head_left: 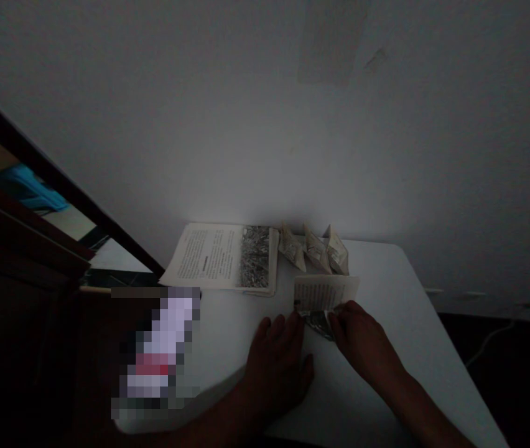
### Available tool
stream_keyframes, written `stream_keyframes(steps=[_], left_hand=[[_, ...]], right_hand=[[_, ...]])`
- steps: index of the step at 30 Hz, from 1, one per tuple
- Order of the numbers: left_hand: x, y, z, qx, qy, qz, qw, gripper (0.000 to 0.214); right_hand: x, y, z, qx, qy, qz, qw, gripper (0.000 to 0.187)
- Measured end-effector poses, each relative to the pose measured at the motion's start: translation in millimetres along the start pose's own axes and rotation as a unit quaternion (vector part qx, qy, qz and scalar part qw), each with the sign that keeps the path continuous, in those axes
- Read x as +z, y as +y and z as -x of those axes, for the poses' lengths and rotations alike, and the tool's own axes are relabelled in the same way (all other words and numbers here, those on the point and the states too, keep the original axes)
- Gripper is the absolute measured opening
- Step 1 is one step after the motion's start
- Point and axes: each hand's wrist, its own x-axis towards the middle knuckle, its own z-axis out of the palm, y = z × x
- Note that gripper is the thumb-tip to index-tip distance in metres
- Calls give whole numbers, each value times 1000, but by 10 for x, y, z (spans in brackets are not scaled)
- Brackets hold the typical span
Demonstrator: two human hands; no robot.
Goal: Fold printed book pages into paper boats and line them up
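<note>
A partly folded sheet of printed paper (325,291) lies on the white table in front of me, with a dark, picture-printed part folded to a point at its near side. My right hand (361,336) pinches this paper at its right side, fingers closed on the fold. Beside its left corner, my left hand (277,361) rests low over the table with fingers stretched out, the fingertips close to the fold; whether they press on it is too dark to tell. Just beyond stand three folded paper boats (338,254) in a row.
A stack of printed pages (209,258) lies at the table's back left, touching the wall side. A pixelated, phone-like object (167,342) is at the left edge of the white table (414,348). A dark-framed mirror (73,205) leans at far left; a pale cable (489,345) hangs right.
</note>
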Motion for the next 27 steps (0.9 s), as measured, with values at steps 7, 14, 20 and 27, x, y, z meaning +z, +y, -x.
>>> stream_keyframes(steps=[7, 14, 20, 27], left_hand=[[8, -11, 15, 14, 18, -5, 1000, 51], [5, -4, 16, 14, 23, -7, 1000, 51], [30, -21, 24, 21, 18, -7, 1000, 51], [-7, -21, 1, 22, 5, -4, 1000, 50]], right_hand=[[7, 3, -6, 0, 4, -4, 1000, 36], [-20, -19, 0, 1, -6, -3, 1000, 36], [-8, -20, -8, 7, -4, 2, 1000, 36], [-9, -17, -7, 8, -3, -4, 1000, 35]])
